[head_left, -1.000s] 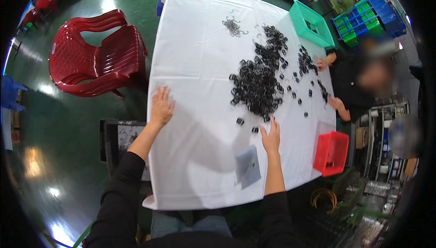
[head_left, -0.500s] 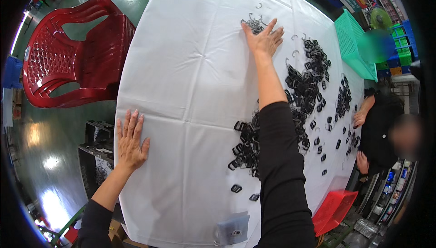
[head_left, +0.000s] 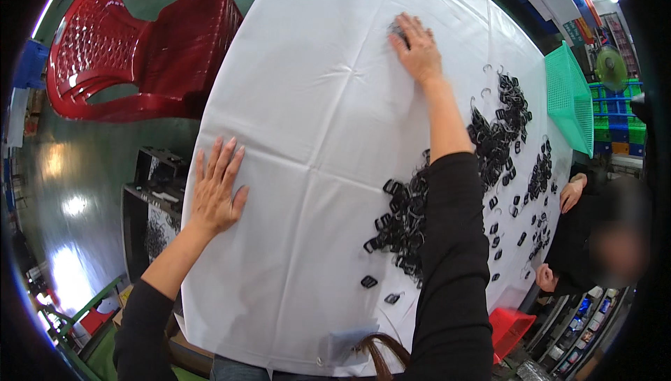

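My left hand (head_left: 218,189) lies flat on the white-covered table (head_left: 279,108) near its left edge, fingers stretched, holding nothing. At the far part of the table, my right hand (head_left: 419,51) rests with extended fingers over a small cluster of metal hooks (head_left: 397,31). Most of that cluster is hidden beneath the fingers. A heap of black plastic buckles (head_left: 405,220) sits left of my right forearm, partly covered by the sleeve. More black buckles with thin hooks (head_left: 495,145) are piled to the right of that arm. Two loose buckles (head_left: 369,282) lie nearer to me.
Stacked dark red chairs (head_left: 150,53) stand left of the table, above black crates (head_left: 155,203). A green basket (head_left: 570,101) and a red basket (head_left: 508,332) are at the right. Across the right edge, a co-worker's hands (head_left: 573,192) are beside scattered buckles. A clear bag (head_left: 347,342) lies near me.
The view has shifted. My right hand's spread fingers have come together over the hooks, covering more of them. My left hand stays flat on the table.
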Available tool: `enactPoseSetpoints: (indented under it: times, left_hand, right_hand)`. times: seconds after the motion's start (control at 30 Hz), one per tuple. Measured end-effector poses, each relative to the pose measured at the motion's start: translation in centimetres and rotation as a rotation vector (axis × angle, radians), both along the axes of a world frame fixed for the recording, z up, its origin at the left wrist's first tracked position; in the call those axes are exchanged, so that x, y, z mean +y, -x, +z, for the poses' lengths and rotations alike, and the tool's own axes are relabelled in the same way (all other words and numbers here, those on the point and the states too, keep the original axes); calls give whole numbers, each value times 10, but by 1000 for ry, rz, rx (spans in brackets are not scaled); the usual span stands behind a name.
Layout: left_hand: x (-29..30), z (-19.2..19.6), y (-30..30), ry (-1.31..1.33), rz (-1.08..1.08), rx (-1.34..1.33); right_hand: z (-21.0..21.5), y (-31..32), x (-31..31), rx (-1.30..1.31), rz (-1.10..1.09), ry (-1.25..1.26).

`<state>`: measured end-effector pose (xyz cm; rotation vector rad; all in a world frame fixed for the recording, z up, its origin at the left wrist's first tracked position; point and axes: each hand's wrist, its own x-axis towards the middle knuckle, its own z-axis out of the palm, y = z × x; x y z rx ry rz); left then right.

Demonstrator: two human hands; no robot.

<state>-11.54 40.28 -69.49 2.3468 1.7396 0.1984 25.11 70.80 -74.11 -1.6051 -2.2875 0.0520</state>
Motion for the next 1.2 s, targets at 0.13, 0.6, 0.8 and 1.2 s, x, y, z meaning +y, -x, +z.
enactPoseSetpoints:
  times: [0.13, 0.6, 0.8, 1.2]
  left_hand:
    - [-6, -8, 3, -39, 8, -29]
    - [-141, 12, 150, -291, 536, -1006]
    - [-278, 27, 293, -308, 876, -903]
    - [-405, 51, 319, 69, 915, -1056]
  right_hand:
    - [10, 62, -101, 61, 258, 0]
    - [34, 283, -453, 102, 335, 247]
    - [28, 417, -508, 191, 434, 276]
    - [60, 292, -596, 192, -442, -8]
